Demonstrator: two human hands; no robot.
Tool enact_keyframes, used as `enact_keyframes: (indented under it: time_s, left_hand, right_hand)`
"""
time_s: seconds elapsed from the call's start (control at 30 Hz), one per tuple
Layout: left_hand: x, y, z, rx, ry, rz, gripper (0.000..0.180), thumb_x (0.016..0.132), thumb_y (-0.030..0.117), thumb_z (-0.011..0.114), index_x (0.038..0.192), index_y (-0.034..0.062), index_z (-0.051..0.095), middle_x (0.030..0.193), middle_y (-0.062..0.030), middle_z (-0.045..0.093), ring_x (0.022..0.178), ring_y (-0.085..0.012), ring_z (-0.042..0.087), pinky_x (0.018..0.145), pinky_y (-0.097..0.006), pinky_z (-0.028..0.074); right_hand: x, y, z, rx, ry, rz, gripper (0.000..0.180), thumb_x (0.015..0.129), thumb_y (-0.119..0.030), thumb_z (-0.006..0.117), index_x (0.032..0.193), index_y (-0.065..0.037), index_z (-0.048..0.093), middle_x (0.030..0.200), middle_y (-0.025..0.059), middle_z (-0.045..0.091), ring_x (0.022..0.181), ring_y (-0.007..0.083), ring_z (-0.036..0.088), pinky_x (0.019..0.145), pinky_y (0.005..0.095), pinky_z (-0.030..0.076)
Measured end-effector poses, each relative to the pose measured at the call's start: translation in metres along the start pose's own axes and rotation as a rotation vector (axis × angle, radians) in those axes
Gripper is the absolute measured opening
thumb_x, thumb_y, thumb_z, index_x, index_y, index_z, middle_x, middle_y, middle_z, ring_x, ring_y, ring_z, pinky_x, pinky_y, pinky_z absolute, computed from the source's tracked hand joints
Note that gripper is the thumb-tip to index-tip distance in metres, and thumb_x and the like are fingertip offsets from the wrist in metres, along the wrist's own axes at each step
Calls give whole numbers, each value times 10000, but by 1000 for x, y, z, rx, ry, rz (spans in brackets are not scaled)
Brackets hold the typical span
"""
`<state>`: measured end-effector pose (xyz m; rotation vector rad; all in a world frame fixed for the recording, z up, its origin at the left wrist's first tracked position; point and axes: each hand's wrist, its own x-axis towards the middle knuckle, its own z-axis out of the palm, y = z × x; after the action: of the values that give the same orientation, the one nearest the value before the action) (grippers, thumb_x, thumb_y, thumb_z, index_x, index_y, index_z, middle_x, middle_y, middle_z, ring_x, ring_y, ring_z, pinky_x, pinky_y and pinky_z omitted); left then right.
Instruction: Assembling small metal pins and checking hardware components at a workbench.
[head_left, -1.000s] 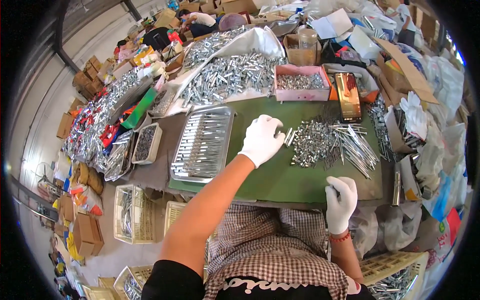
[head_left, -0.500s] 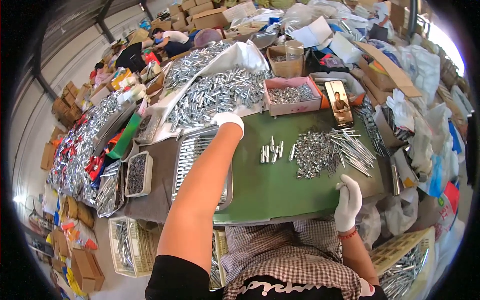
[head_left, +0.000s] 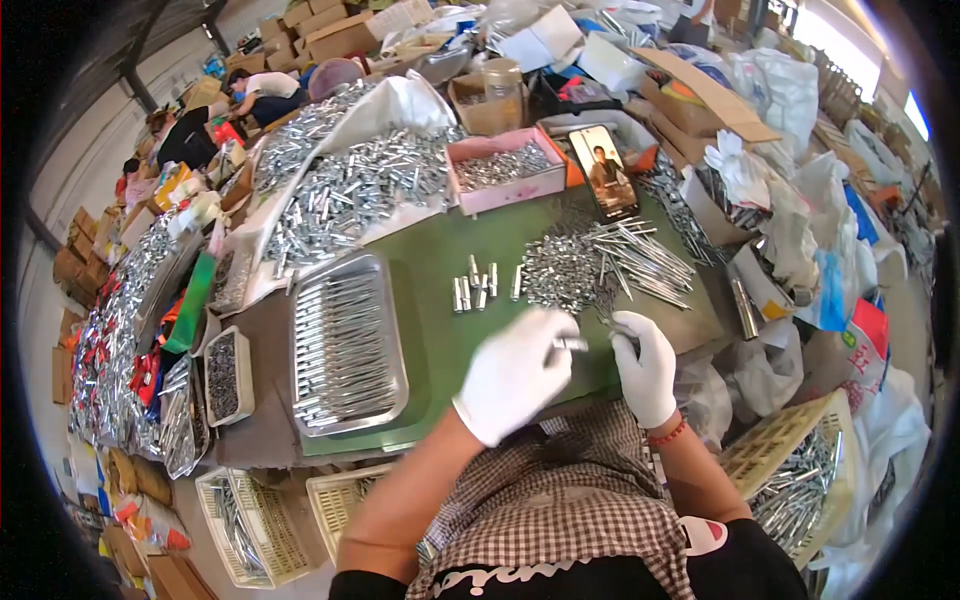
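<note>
My left hand (head_left: 518, 372), in a white glove, is closed round a short silver metal tube (head_left: 570, 344) that pokes out past the fingertips. Close beside it, my right hand (head_left: 644, 368), also gloved, has its fingers curled together; whatever they may hold is too small to make out. Just beyond both hands lies a heap of small metal nuts (head_left: 560, 270), with long thin metal rods (head_left: 655, 265) to its right. Several short metal tubes (head_left: 475, 288) stand upright left of the heap. A metal tray (head_left: 398, 375) farther left holds rows of assembled bolts (head_left: 345, 345).
A big pile of metal tubes (head_left: 360, 185) on white sheeting covers the table's back left. A pink box (head_left: 510, 175) of small parts and a propped phone (head_left: 604, 175) stand behind the heap. Plastic crates (head_left: 255, 530) flank me below the table edge.
My left hand has come back from the tube pile to in front of me, now with a metal tube. My right hand has moved up beside it. The view has shifted right.
</note>
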<state>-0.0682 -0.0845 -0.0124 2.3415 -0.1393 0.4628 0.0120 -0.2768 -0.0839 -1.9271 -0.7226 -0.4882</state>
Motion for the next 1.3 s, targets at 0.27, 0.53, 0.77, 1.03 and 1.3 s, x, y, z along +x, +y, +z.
enact_keyframes:
  time_s: [0.27,0.53,0.77,1.03,1.3]
  left_hand:
    - [-29,-13,53,225,96,-21,74,827,114,734,901,118,732,882,-74,677,828,-331,642,744,-465,501]
    - [-33,-11,54,238,60,-103,127,829,130,760,956,115,748,943,-67,658,885,-324,625,796,-455,479]
    - [-38,-12,59,245,91,-109,143,829,132,764,966,120,725,956,-65,670,895,-319,638,796,-456,483]
    - [-37,-13,59,189,76,-142,188,802,102,779,973,118,702,984,-73,654,919,-330,631,823,-452,468]
    - [-34,-13,56,158,73,-185,210,781,102,792,967,97,695,952,-96,665,903,-343,636,812,-460,479]
  right_hand:
    - [16,8,-29,-244,-413,-228,168,810,-74,750,963,-143,734,872,28,682,843,286,645,807,405,493]
    - [17,14,-24,-260,-376,-346,205,730,-74,771,894,-167,689,860,-11,641,886,241,627,852,415,494]
    - [18,12,-20,-256,-368,-322,215,718,-82,772,897,-173,695,873,-14,638,910,236,622,890,418,487]
    - [24,2,-16,-217,-384,-220,130,749,-102,789,834,-176,723,870,-10,653,928,253,632,883,415,484]
    - [48,9,10,-352,-293,-123,106,765,-195,822,838,-180,746,851,14,650,889,276,624,815,427,460]
